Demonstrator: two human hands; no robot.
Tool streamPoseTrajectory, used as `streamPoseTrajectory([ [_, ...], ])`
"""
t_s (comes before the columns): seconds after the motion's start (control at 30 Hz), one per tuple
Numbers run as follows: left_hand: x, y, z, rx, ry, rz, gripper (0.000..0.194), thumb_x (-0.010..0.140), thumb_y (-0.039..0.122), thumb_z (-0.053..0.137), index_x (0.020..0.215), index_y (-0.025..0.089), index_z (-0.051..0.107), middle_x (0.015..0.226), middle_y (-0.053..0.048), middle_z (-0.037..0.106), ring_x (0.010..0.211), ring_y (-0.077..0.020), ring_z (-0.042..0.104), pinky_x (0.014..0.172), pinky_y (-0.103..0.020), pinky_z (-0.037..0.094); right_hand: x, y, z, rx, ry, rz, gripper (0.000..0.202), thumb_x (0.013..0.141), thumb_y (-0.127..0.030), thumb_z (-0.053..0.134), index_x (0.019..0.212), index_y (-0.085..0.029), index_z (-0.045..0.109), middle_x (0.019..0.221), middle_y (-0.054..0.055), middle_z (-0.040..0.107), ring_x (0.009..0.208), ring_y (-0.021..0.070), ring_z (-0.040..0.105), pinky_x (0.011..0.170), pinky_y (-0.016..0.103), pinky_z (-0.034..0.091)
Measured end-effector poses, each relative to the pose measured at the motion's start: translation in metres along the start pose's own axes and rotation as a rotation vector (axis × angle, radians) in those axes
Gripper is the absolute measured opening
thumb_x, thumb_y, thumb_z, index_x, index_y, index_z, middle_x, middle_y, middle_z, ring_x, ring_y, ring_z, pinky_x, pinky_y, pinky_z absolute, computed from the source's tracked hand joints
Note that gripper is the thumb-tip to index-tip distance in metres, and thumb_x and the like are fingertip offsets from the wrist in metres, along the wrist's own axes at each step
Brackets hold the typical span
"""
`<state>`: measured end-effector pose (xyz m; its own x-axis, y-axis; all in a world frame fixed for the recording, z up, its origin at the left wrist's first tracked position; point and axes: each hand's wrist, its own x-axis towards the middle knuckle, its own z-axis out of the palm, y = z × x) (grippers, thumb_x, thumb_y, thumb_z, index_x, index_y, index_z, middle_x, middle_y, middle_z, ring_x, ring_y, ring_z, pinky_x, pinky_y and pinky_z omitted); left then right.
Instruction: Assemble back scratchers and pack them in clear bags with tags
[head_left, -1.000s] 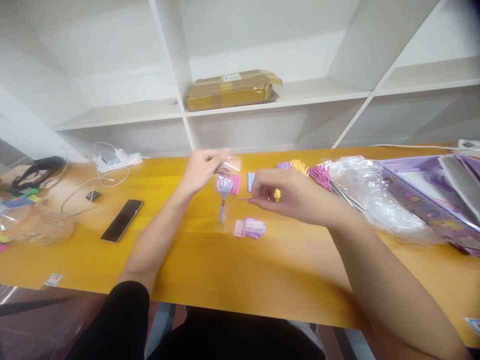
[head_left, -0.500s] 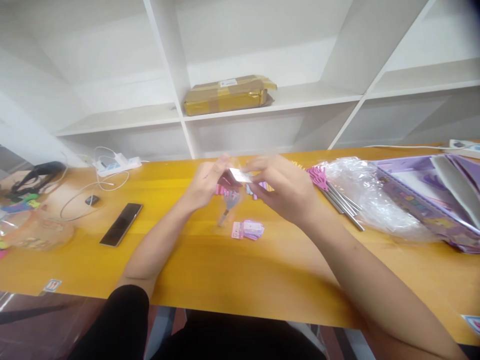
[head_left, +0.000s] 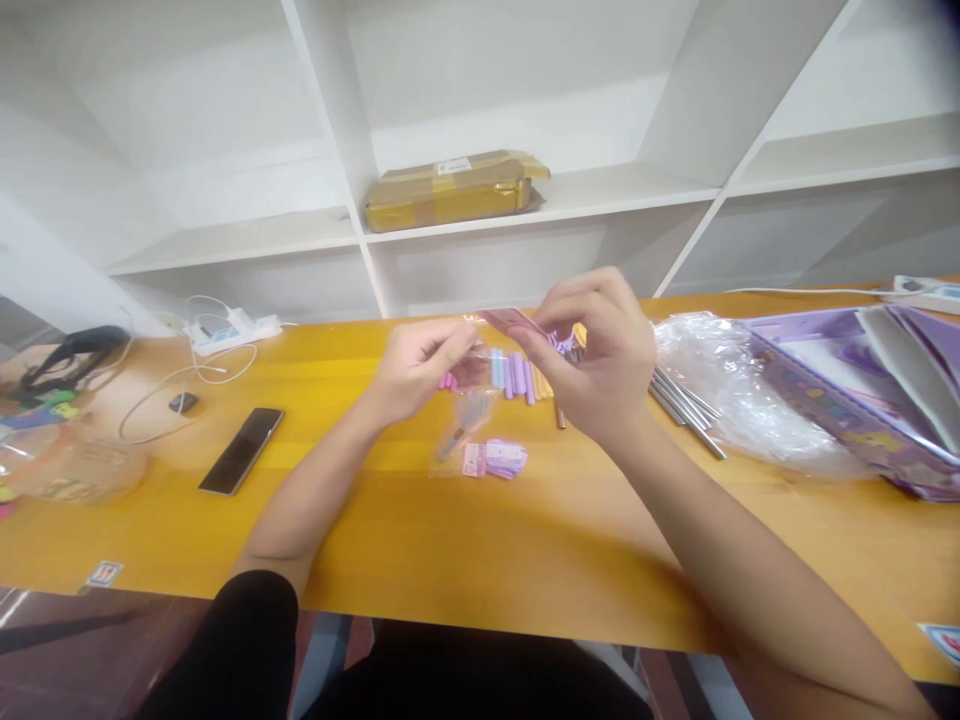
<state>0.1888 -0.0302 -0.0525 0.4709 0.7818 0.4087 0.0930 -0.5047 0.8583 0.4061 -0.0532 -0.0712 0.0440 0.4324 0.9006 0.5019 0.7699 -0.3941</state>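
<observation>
On the bench (head_left: 405, 540), the small pile of printed cards (head_left: 506, 459) is the nearest thing I place the rest by. The phone (head_left: 242, 450) lies well to its left.

Just left of and beyond the pile, a clear bag (head_left: 474, 437) hangs down from my left hand (head_left: 418, 368), whose thumb and fingers are closed on its upper part. Inside is a blurred blue-grey implement (head_left: 456, 434). Its long axis slants, the broader end away from me and to the right, the narrow end towards me and to the left.

Beyond the pile, I have a flat card (head_left: 511, 319) gripped by one end between the thumb and fingers of my right hand (head_left: 606, 360). Its long axis runs roughly crosswise, the free end pointing left towards the bag's top; whether the two touch, I cannot tell. As I judge it, I am handling card and bag together, and any move between them calls for a steady mouth on the bag and a level card.

Past the pile lie coloured tubes (head_left: 519, 377); beyond it to the right, metal rods (head_left: 679, 400) and crumpled clear plastic (head_left: 739, 400). Farthest beyond the pile, a taped parcel (head_left: 454, 195) sits on the shelf (head_left: 626, 202).
</observation>
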Motion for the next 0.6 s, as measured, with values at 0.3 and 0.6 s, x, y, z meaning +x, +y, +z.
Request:
streamPoseTrajectory([
  [0.3, 0.0039, -0.0079, -0.0013, -0.252, -0.037, -0.191, 0.057, 0.096, 0.069, 0.071, 0.096, 0.013, 0.085, 0.094, -0.018, 0.084, 0.083, -0.0280, 0.083, 0.073, -0.037, 0.068, 0.0046, -0.0029, -0.0044, 0.062, -0.168, -0.039, 0.022, 0.110, -0.035, 0.061, 0.105, -0.029, 0.081, 0.093, 0.004, 0.072, 0.089, 0.0200, 0.069, 0.081, 0.040, 0.058],
  [0.6, 0.0007, -0.0016, -0.0032, -0.328, -0.036, -0.229, 0.052, 0.097, 0.062, 0.072, 0.090, 0.012, 0.085, 0.095, -0.021, 0.084, 0.090, -0.0344, 0.084, 0.077, -0.044, 0.071, 0.0024, 0.0016, -0.0096, 0.061, -0.180, -0.038, 0.026, 0.107, -0.032, 0.067, 0.133, -0.033, 0.069, 0.111, 0.004, 0.076, 0.089, 0.0192, 0.073, 0.084, 0.038, 0.063],
])
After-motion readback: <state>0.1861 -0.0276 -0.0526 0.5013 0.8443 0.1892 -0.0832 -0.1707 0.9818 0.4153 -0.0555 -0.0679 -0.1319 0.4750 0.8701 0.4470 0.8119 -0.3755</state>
